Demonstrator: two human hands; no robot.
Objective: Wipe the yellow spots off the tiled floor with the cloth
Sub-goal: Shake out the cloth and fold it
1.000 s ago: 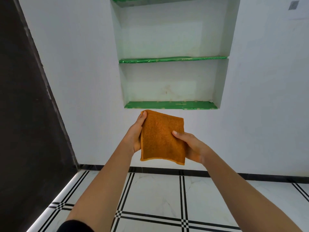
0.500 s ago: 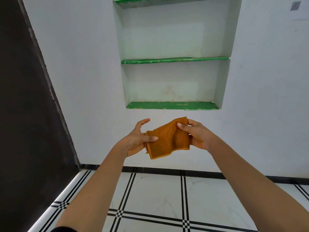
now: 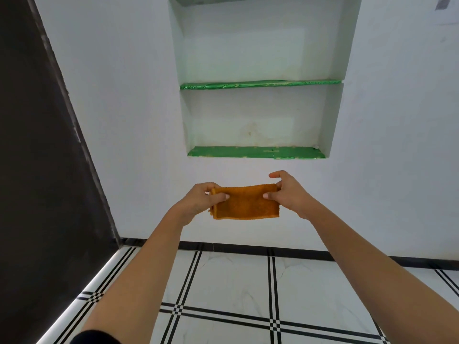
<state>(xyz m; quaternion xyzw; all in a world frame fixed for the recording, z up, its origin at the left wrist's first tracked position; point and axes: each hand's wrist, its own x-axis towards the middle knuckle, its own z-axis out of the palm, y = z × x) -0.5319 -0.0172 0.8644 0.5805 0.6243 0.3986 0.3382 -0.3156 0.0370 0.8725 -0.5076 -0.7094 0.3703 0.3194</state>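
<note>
An orange cloth (image 3: 246,203), folded into a wide rectangle, hangs in the air in front of the white wall. My left hand (image 3: 201,199) pinches its upper left corner. My right hand (image 3: 288,192) pinches its upper right corner, index finger lifted off. The white tiled floor (image 3: 231,281) with black double lines lies below my arms. No yellow spots show on the stretch of floor in view.
A recessed wall niche with green shelves (image 3: 255,152) is straight ahead above the cloth. A dark wall or door (image 3: 37,170) fills the left side. A black skirting strip (image 3: 248,248) runs where wall meets floor.
The cloth went from a tall open sheet to crumpled to a folded horizontal strip. Both hands shifted to its top corners and moved slightly apart.
</note>
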